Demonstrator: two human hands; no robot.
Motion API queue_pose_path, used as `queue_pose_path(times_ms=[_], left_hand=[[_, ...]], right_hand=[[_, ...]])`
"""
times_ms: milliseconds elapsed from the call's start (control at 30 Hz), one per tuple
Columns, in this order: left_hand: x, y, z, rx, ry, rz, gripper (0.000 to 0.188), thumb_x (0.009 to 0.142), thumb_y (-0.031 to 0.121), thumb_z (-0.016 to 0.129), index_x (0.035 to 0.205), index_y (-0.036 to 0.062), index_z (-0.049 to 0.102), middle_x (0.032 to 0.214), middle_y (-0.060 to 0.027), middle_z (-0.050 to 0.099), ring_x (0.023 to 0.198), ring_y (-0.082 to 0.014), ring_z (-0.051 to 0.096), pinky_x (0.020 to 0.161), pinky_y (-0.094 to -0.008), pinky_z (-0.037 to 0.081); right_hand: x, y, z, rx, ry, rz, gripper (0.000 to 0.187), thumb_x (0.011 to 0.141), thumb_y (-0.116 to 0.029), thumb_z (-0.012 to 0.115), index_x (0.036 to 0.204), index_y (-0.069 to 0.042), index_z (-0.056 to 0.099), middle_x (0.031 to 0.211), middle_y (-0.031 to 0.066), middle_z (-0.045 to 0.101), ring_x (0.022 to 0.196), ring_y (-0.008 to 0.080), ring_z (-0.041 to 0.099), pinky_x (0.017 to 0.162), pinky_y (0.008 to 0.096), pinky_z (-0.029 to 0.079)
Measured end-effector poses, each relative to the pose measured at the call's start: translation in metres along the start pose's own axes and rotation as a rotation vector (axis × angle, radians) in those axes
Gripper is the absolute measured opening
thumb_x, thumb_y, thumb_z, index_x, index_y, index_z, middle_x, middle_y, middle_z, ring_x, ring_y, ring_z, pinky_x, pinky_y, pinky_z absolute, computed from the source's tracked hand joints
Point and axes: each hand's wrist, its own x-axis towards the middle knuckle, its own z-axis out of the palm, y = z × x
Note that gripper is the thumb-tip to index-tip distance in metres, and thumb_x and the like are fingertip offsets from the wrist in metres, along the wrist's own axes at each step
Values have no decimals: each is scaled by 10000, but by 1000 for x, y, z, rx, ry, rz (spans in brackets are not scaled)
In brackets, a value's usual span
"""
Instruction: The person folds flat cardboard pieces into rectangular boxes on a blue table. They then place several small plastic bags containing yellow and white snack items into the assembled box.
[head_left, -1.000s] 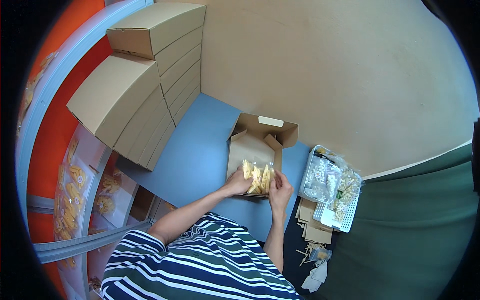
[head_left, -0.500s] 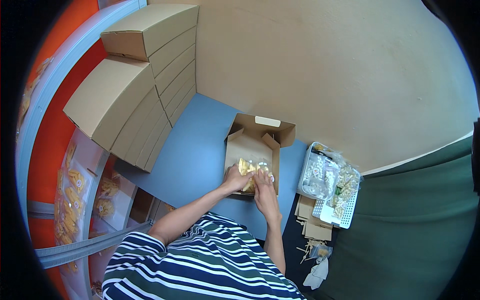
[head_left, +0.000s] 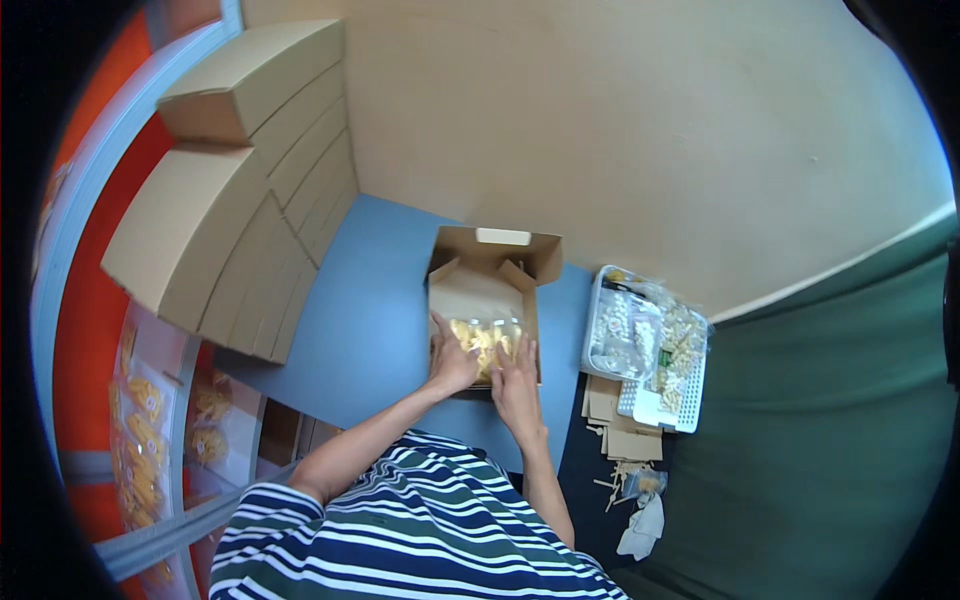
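An open cardboard box (head_left: 482,284) stands on the blue table, its lid raised at the far side. Clear bags of pale yellow pieces (head_left: 484,338) lie side by side in its near part. My left hand (head_left: 454,360) is at the box's left wall, fingers spread, some touching the bags' left end. Over the right end of the bags, my right hand (head_left: 517,382) rests with its fingers stretched out. Neither hand grips anything I can see. Both hands partly cover the bags and the box's near edge.
Stacked closed cardboard boxes (head_left: 190,220) stand at the left. A white basket (head_left: 598,335) of small bags sits right of the box, above flat cardboard pieces (head_left: 632,444). Bags of yellow pieces (head_left: 145,450) fill the left shelves. A green curtain (head_left: 800,430) hangs at the right.
My hands have moved apart, the left to the box's left wall and the right toward me. More of the bags shows, now in an even row. The view has shifted slightly.
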Motion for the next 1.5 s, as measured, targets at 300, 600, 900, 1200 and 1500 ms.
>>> queue_pose_path(times_ms=[300, 600, 900, 1200, 1500], left_hand=[[12, -21, 2, -214, -44, 73, 1019, 962, 205, 763, 1632, -157, 85, 1504, -385, 513, 1436, -448, 527, 1210, -457, 416], [9, -5, -13, -204, -157, 149, 676, 963, 185, 770, 1490, -71, 434, 1378, -296, 657, 1307, -395, 645, 1112, -442, 496], [-4, 4, -36, -219, -156, 149, 703, 1005, 267, 721, 1496, -133, 415, 1394, -330, 658, 1299, -430, 661, 1105, -441, 502], [4, 11, -67, -26, -357, 298, 345, 1033, 106, 545, 1325, -38, 659, 846, -164, 746, 800, -212, 736, 732, -398, 574], [10, 6, -75, -90, -335, 93, 483, 960, -27, 472, 1432, -132, 478, 926, -249, 743, 844, -332, 777, 811, -432, 612]], right_hand=[[0, -4, -6, -133, -121, -120, 595, 1092, -303, 574, 1618, -53, 447, 1662, 404, 286, 1546, 607, 263, 1294, 626, 204], [-4, 12, -15, 175, 19, -100, 505, 1102, -229, 592, 1568, -42, 533, 1574, 354, 486, 1490, 463, 477, 1259, 526, 343], [-4, 209, -170, 183, 898, 454, 182, 1048, -71, 660, 1125, 59, 762, 924, 130, 801, 856, 173, 773, 827, 305, 601], [-104, 462, -158, -251, 309, 877, 1146, 725, -316, 922, 1644, 8, 317, 1457, 320, 605, 1347, 485, 584, 1145, 536, 475], [-62, 406, -148, -530, 309, 1017, 693, 757, -311, 911, 1283, 26, 613, 1183, 318, 730, 1089, 505, 722, 951, 562, 592]])
